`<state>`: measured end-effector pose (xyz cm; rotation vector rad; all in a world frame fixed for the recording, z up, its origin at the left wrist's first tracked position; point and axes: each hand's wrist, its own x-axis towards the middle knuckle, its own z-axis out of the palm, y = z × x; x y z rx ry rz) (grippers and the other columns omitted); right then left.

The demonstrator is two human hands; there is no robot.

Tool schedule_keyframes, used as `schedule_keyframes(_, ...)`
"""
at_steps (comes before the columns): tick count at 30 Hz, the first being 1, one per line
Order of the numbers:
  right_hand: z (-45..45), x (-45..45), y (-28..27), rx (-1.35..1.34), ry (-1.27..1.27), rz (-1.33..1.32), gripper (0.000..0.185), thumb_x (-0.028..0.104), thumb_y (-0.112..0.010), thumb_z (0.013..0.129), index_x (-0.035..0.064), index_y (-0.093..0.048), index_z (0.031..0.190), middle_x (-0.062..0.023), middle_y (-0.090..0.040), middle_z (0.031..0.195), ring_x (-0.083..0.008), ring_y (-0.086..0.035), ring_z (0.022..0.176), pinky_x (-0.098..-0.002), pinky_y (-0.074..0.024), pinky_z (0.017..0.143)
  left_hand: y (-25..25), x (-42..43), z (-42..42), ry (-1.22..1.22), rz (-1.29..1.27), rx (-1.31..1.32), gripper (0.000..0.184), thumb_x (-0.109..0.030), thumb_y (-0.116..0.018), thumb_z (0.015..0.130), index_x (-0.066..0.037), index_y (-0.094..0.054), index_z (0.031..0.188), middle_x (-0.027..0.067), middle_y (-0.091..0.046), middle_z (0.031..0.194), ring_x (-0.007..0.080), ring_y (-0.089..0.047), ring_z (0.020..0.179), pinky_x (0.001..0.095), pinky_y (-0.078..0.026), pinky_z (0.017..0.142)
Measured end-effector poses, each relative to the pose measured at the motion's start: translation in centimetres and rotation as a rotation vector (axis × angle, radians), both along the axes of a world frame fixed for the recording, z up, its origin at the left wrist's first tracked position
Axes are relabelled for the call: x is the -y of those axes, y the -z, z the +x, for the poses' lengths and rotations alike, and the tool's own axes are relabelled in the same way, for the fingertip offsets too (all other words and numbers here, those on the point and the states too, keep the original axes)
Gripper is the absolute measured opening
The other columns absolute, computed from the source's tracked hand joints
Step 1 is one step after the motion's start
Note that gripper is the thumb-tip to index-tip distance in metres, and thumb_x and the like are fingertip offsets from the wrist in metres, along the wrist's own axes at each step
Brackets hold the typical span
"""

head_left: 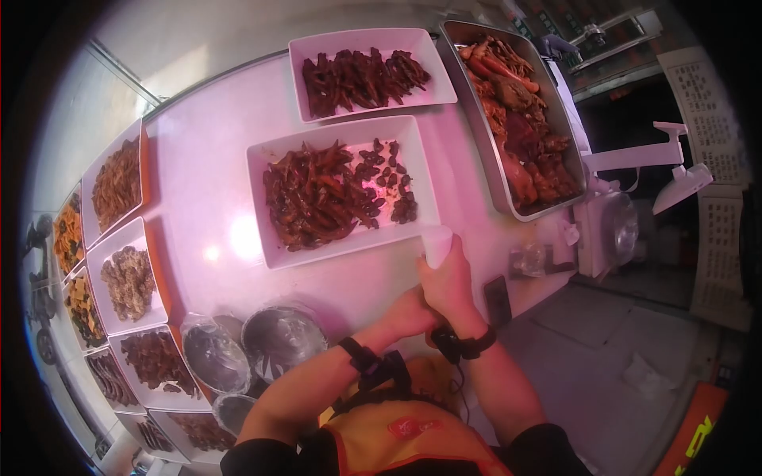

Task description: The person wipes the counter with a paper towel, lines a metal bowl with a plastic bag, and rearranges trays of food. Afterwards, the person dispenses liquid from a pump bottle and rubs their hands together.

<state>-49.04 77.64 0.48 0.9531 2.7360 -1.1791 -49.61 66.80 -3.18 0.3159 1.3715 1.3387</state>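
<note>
My right hand (448, 278) is closed around a small white object (436, 243), whose kind I cannot make out. It is held at the front right corner of a white tray (349, 247) of dark braised meat pieces (309, 194) and small dark pieces (389, 178). My left hand (411, 314) lies against my right hand near its wrist, its fingers mostly hidden. Both wrists wear dark bands. Beside my right hand, a dark phone (498, 301) lies at the counter's front edge.
Behind is another white tray (440, 87) of dark meat. A deep metal pan (494, 178) of braised meat stands right, near a white scale (607, 230). Plastic-lined bowls (282, 341) sit front left; several food trays (143, 254) line the left side.
</note>
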Motion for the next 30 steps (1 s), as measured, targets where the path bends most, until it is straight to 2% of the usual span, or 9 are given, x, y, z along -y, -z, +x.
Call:
schedule_keyframes(3,-0.4,0.2,-0.4,0.207,0.061,-0.006,0.055,0.017,-0.069,0.083,0.0018,-0.045,0.129,-0.0310,-0.065,0.107,-0.0495,-0.063,0.103,-0.0534,-0.0507,0.086,-0.1,0.0,0.1,0.014,-0.015,-0.028,0.051,-0.028,-0.073,0.077,-0.002,-0.060,0.119,0.0170,-0.071,0.098,0.0314,-0.070,0.091,0.0396,-0.053,0.081)
schedule_keyframes(5,-0.5,0.2,-0.5,0.230,0.082,-0.016,0.056,0.018,-0.069,0.083,0.0016,-0.044,0.130,-0.0314,-0.065,0.109,-0.0492,-0.062,0.105,-0.0529,-0.0506,0.087,-0.2,-0.1,0.3,-0.088,0.047,-0.082,0.033,-0.020,-0.074,0.079,0.002,-0.064,0.102,0.0110,-0.068,0.079,0.0200,-0.066,0.071,0.0350,-0.051,0.065)
schedule_keyframes(6,-0.5,0.1,-0.4,0.231,0.077,-0.013,0.056,0.018,-0.069,0.083,0.0016,-0.044,0.130,-0.0314,-0.065,0.109,-0.0492,-0.062,0.105,-0.0529,-0.0506,0.087,-0.2,-0.1,0.2,-0.093,0.050,-0.081,0.033,-0.020,-0.074,0.079,0.002,-0.064,0.102,0.0110,-0.068,0.079,0.0200,-0.066,0.071,0.0350,-0.051,0.065)
schedule_keyframes(12,-0.1,-0.7,0.7,0.076,0.003,-0.022,0.051,0.020,-0.071,0.082,0.0000,-0.047,0.122,-0.0314,-0.065,0.107,-0.0484,-0.063,0.104,-0.0523,-0.0509,0.087,0.5,-0.3,0.3,-0.003,0.026,0.000,0.036,-0.023,-0.074,0.079,0.001,-0.065,0.105,0.0117,-0.069,0.081,0.0212,-0.067,0.073,0.0345,-0.052,0.067)
schedule_keyframes(15,-0.3,-0.6,0.7,0.164,0.035,-0.035,0.053,0.019,-0.072,0.082,-0.0007,-0.047,0.124,-0.0311,-0.065,0.108,-0.0478,-0.064,0.105,-0.0515,-0.0512,0.088,0.3,-0.4,0.6,-0.131,0.079,-0.196,0.041,-0.026,-0.074,0.079,0.001,-0.065,0.108,0.0120,-0.070,0.085,0.0216,-0.069,0.076,0.0344,-0.053,0.071)
schedule_keyframes(17,-0.6,-0.4,0.7,0.191,0.064,0.035,0.053,0.020,-0.072,0.082,-0.0015,-0.047,0.124,-0.0305,-0.066,0.108,-0.0474,-0.064,0.104,-0.0506,-0.0514,0.087,-0.2,-0.1,-0.3,0.021,-0.013,-0.025,0.038,-0.023,-0.070,0.076,0.001,-0.066,0.105,0.0187,-0.070,0.098,0.0332,-0.068,0.094,0.0416,-0.051,0.082)
schedule_keyframes(21,-0.8,-0.4,0.5,0.228,0.065,0.027,0.052,0.020,-0.071,0.083,-0.0020,-0.047,0.124,-0.0305,-0.066,0.107,-0.0469,-0.064,0.103,-0.0501,-0.0512,0.087,0.7,0.0,0.0,0.026,-0.006,-0.034,0.038,-0.024,-0.070,0.075,0.000,-0.067,0.104,0.0194,-0.070,0.098,0.0344,-0.067,0.094,0.0419,-0.051,0.082)
schedule_keyframes(23,-0.4,-0.3,1.2,0.003,-0.058,-0.047,0.051,0.020,-0.071,0.084,-0.0015,-0.047,0.124,-0.0310,-0.065,0.108,-0.0469,-0.064,0.104,-0.0498,-0.0508,0.087,1.5,0.1,0.7,-0.072,0.013,-0.012,0.038,-0.025,-0.071,0.074,-0.001,-0.067,0.103,0.0188,-0.070,0.099,0.0347,-0.068,0.092,0.0425,-0.051,0.081)
schedule_keyframes(30,-1.8,1.6,1.1,0.178,-0.109,-0.087,0.053,0.017,-0.069,0.084,0.0015,-0.046,0.129,-0.0296,-0.066,0.111,-0.0470,-0.063,0.108,-0.0499,-0.0506,0.089,-0.5,2.0,-0.4,-0.120,-0.044,-0.031,0.037,-0.023,-0.069,0.075,0.000,-0.066,0.104,0.0189,-0.070,0.097,0.0340,-0.068,0.092,0.0426,-0.051,0.079)
